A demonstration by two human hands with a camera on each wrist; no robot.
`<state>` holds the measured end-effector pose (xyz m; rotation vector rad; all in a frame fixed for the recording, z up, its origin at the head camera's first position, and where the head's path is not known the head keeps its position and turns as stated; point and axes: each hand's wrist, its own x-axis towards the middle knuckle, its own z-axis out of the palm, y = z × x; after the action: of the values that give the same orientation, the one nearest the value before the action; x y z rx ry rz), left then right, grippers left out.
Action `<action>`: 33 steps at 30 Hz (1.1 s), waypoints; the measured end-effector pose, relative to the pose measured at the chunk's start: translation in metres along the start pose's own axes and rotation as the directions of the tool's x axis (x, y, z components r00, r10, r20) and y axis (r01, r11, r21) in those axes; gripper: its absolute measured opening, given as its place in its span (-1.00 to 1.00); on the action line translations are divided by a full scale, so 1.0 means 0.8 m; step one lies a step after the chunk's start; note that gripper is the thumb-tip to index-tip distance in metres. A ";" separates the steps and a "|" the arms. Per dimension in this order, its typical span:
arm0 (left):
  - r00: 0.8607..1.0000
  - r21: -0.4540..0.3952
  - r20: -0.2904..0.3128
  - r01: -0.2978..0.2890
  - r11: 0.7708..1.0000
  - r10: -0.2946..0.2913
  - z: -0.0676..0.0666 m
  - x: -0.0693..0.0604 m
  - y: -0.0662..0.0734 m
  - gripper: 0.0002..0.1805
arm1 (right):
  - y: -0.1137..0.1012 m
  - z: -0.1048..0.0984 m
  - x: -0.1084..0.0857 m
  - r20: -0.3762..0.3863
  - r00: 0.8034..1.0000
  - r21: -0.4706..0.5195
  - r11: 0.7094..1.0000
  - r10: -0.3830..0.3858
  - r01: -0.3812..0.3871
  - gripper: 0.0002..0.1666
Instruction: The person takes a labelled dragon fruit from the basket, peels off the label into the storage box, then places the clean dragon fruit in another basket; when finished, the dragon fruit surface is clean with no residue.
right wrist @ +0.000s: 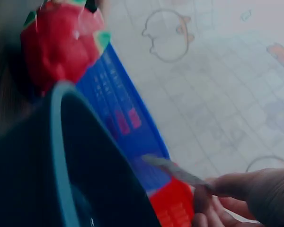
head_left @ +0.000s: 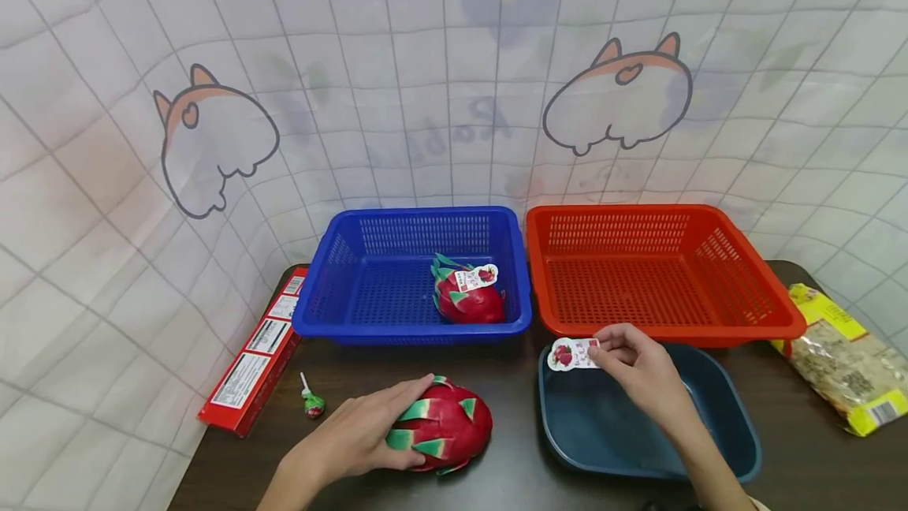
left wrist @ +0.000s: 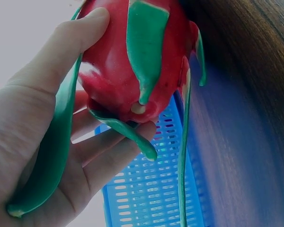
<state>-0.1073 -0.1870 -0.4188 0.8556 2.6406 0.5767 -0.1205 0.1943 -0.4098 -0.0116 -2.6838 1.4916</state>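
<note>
Left hand [head_left: 358, 428] grips a dragon fruit [head_left: 457, 424], likely steadying it; right hand [head_left: 641, 373] pinches a label [head_left: 570, 354] by one end, leaving most uncovered.

The left hand [left wrist: 26, 113] holds a glossy red dragon fruit [left wrist: 111, 59] with long green scales [left wrist: 146, 42], thumb [left wrist: 78, 35] on its skin; behind show a blue perforated plastic basket [left wrist: 142, 189] and a dark brown wood-grained tabletop [left wrist: 244, 33]

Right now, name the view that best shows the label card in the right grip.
The head view: the label card faces the camera, its fruit picture visible, the right grip pinching one end. The right wrist view shows it blurred and nearly edge-on; the left wrist view does not show it.
</note>
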 end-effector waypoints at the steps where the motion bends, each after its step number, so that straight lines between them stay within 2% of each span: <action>1: 1.000 0.000 0.002 0.000 1.000 0.000 0.001 0.000 0.000 -0.05 | 0.004 -0.003 0.000 0.022 1.000 -0.027 1.000 0.003 -0.003 -0.68; 5: 1.000 0.017 -0.016 -0.019 1.000 0.019 0.005 -0.001 0.001 -0.05 | 0.017 -0.011 -0.001 0.118 0.993 -0.109 0.994 -0.010 0.024 -0.74; 9: 0.999 0.035 -0.038 -0.032 0.999 0.033 0.004 0.000 0.001 -0.05 | 0.024 -0.009 0.001 0.228 0.972 -0.197 0.975 -0.052 0.098 -0.81; 12: 0.999 0.030 -0.040 -0.035 0.999 0.036 0.003 0.001 0.001 -0.06 | 0.028 -0.005 0.003 0.279 0.959 -0.252 0.959 -0.057 0.130 -0.83; 21: 0.999 0.024 -0.036 -0.028 0.999 0.029 0.002 0.002 0.000 -0.06 | 0.040 -0.004 0.007 0.323 0.946 -0.375 0.918 -0.003 0.131 -0.83; 33: 1.000 0.016 -0.024 -0.012 1.000 0.013 0.001 -0.002 0.000 -0.05 | 0.056 -0.009 0.007 0.355 0.935 -0.401 0.906 0.015 0.138 -0.83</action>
<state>-0.1059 -0.1879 -0.4194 0.8760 2.6669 0.5730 -0.1269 0.2241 -0.4433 0.3474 -3.2031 0.9373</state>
